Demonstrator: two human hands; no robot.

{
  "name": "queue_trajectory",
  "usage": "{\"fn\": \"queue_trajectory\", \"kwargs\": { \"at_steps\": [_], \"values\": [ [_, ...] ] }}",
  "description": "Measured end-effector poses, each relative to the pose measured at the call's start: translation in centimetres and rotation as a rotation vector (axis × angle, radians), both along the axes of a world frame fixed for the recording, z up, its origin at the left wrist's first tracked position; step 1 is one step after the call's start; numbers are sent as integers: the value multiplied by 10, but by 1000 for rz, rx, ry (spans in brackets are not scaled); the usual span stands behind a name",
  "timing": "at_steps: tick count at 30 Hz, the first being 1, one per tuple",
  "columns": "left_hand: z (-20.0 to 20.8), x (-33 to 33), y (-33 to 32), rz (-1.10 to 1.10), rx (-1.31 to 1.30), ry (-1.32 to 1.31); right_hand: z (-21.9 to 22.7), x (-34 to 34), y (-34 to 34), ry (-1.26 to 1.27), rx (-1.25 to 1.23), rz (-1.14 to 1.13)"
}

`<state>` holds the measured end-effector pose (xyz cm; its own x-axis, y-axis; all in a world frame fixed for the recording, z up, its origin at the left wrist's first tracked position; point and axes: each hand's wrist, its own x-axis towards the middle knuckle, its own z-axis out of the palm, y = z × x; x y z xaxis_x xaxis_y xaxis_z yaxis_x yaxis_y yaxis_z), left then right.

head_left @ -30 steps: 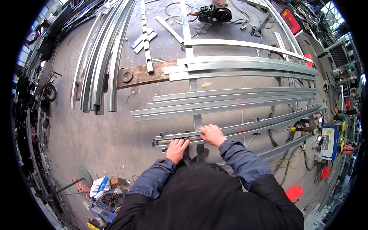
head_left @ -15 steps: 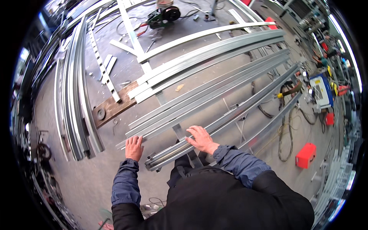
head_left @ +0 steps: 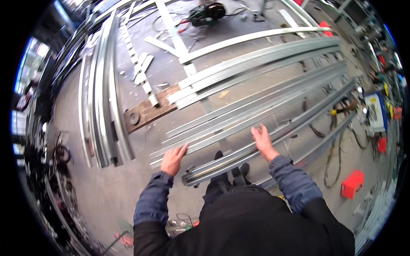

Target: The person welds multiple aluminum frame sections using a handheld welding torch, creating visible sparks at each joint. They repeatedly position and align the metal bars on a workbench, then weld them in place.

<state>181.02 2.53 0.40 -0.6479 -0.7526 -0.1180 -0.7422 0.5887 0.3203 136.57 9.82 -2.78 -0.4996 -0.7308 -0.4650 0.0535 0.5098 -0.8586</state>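
Observation:
Several long galvanized steel channels lie side by side across a low frame in front of me. My left hand hovers with fingers apart at the near end of one middle channel, its fingertips touching or just above the metal. My right hand is spread open over the nearest channel, fingers pointing away from me. Neither hand grips anything. My shoes show below that nearest channel.
A stack of curved steel channels lies to the left. A rusty brown plate sits beneath the far channels. A power saw is at the far end, a red box and cables on the floor to the right.
Both hands have lifted off the nearest channel and moved forward. My left hand went toward the middle channel's end. The view has tilted further to the left.

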Motion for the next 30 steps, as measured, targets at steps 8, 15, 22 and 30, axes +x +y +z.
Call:
{"fn": "queue_trajectory", "kwargs": {
  "at_steps": [8, 15, 22, 30],
  "values": [
    [73, -7, 69, 129, 201, 45, -37, -17, -60, -642, -6, -607],
    [77, -4, 99, 177, 210, -183, 24, -9, -15, -411, -3, -479],
    [36, -12, 132, 107, 132, -121, 45, -47, 20, -300, -25, -618],
    [66, -62, 146, -16, 147, -106, 42, -90, 48, -357, -41, -581]
  ]
}}
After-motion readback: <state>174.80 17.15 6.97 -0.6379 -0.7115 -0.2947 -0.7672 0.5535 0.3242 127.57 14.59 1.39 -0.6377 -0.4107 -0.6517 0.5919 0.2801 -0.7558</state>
